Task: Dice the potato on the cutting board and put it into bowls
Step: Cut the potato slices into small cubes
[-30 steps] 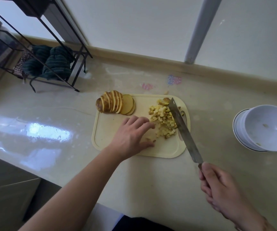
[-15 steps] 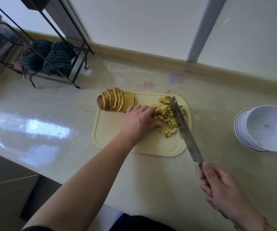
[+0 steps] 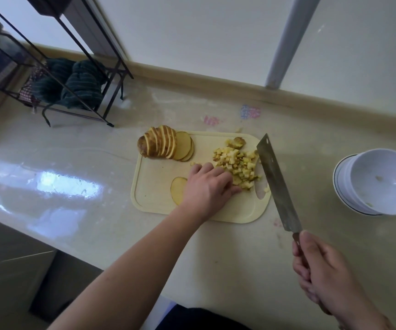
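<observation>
My left hand [image 3: 207,186] lies flat-fingered against the diced potato [image 3: 237,164]; right hand [image 3: 321,275] grips the cleaver [image 3: 277,184]. Gathering step. Next: sweep dice onto blade, toward bowls [image 3: 380,184].

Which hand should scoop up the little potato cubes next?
The left hand, probably. Its fingers already rest against the diced potato on the cutting board, while the right hand grips the knife beside the pile.

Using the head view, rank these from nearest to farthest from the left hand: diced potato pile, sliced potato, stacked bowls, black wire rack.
1. Diced potato pile: touching the left hand's fingers.
2. Sliced potato: board's far-left corner.
3. Black wire rack: counter's far left.
4. Stacked bowls: far right.
</observation>
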Demonstrator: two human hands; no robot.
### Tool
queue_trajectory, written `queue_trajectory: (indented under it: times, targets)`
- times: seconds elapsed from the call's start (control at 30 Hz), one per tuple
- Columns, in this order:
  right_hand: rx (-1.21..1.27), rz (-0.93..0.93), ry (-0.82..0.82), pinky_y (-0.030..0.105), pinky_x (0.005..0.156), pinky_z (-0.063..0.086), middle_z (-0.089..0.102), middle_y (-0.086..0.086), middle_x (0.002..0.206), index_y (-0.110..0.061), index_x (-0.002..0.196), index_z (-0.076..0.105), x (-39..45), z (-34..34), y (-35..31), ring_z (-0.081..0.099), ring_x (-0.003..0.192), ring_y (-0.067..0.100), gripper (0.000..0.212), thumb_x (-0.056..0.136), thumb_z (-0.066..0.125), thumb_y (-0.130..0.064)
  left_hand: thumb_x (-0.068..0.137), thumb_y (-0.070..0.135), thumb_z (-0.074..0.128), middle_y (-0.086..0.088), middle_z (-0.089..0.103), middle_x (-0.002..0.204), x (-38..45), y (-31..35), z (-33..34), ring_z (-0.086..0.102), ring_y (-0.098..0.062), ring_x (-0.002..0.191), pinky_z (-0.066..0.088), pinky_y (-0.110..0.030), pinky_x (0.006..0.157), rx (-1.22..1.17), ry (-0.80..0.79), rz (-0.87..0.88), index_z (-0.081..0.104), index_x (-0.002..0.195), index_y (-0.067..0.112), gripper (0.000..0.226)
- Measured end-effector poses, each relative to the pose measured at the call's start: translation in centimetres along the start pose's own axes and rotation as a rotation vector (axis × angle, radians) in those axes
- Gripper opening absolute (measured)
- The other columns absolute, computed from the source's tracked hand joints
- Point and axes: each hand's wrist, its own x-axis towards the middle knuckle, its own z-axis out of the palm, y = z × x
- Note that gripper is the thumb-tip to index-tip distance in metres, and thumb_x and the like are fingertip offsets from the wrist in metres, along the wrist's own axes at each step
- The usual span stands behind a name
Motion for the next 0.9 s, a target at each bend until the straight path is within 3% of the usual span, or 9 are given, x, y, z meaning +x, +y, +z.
queue_trajectory:
  times: [0.1,0.2,0.27,0.4,0.57,0.73,0.9]
  targets:
    - [0.003,-0.001,-0.006,0.017,0.044,0.024,0.031,0.008,0.055,-0.011,0.072,0.047,-0.1,-0.1,0.0,0.022,0.041,0.012,0.069,0.063,0.054,-0.079,0.093,0.051,0.056,0.005,0.06,0.076,-0.3,0.5,-0.2,0.052,-0.022,0.075,0.04,-0.037,0.072,-0.02,0.023,-0.009,0.062,0.077,0.019,0.036]
    - [0.013,-0.005,0.014,0.017,0.045,0.026,0.032,0.007,0.053,-0.012,0.072,0.046,-0.2,-0.1,0.2,0.023,0.04,0.011,0.077,0.058,0.057,-0.087,0.093,0.046,0.065,0.002,0.061,0.088,-0.4,1.6,-0.4,0.051,-0.021,0.083,0.04,-0.037,0.076,-0.076,0.027,0.06,0.067,0.088,0.018,0.029]
    - [0.012,-0.008,0.028,0.016,0.046,0.027,0.033,0.006,0.052,-0.013,0.072,0.047,-0.2,0.0,0.2,0.024,0.039,0.011,0.083,0.051,0.059,-0.092,0.092,0.038,0.071,-0.001,0.066,0.102,0.3,2.5,-0.5,0.055,-0.025,0.096,0.041,-0.04,0.084,-0.1,0.038,0.132,0.071,0.101,0.017,0.023]
    - [0.03,-0.011,0.033,0.016,0.045,0.025,0.032,0.008,0.052,-0.011,0.072,0.046,-0.2,0.2,0.2,0.023,0.038,0.01,0.089,0.044,0.061,-0.094,0.088,0.026,0.075,-0.002,0.069,0.128,2.1,3.8,0.0,0.054,-0.035,0.127,0.033,-0.05,0.106,-0.066,-0.015,0.241,0.073,0.12,0.015,0.034]
    - [0.041,-0.027,0.042,0.017,0.045,0.025,0.031,0.009,0.052,-0.01,0.072,0.046,-0.1,0.2,-0.1,0.022,0.04,0.01,0.09,0.042,0.063,-0.093,0.087,0.025,0.078,0.005,0.072,0.124,2.6,3.5,0.9,0.051,-0.034,0.134,0.021,-0.053,0.111,-0.035,-0.066,0.274,0.077,0.114,0.02,0.028]
    - [0.049,-0.026,0.04,0.017,0.045,0.025,0.031,0.008,0.051,-0.01,0.07,0.046,0.2,0.3,-0.3,0.022,0.04,0.01,0.09,0.04,0.064,-0.093,0.079,0.018,0.084,0.005,0.071,0.098,3.2,3.8,1.2,0.047,-0.029,0.121,0.023,-0.054,0.107,-0.061,0.011,0.284,0.078,0.086,0.019,0.009]
    - [0.045,-0.023,0.041,0.017,0.045,0.026,0.032,0.008,0.052,-0.011,0.07,0.046,0.4,0.3,-0.4,0.022,0.04,0.01,0.089,0.041,0.064,-0.093,0.078,0.019,0.084,0.003,0.069,0.091,3.6,3.7,1.3,0.047,-0.029,0.114,0.022,-0.052,0.104,-0.024,0.054,0.242,0.076,0.081,0.016,0.01]
